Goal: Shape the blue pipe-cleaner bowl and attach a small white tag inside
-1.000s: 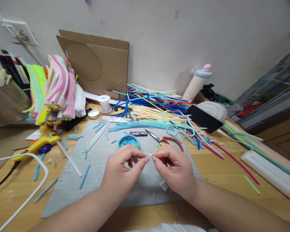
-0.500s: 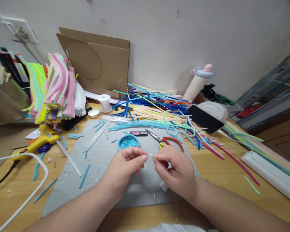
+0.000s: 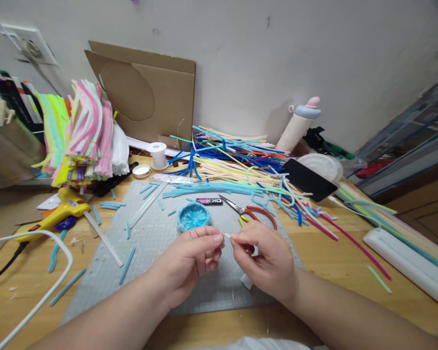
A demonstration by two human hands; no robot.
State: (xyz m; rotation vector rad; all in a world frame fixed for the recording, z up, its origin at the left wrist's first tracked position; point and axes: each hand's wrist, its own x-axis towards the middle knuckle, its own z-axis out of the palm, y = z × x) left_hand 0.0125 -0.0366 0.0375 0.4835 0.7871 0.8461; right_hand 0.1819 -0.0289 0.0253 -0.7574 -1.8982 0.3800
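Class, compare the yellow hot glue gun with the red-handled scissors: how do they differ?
The yellow hot glue gun lies off the grey cutting mat, to its left; the red-handled scissors lie on the mat, just beyond the right hand. The glue gun is bulky and trails a black cord; the scissors are slim, with bare metal blades. Both lie flat, untouched.

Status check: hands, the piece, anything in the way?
Left hand and right hand both pinch a small clear piece over the grey mat. Blue round piece and scissors lie just beyond the hands.
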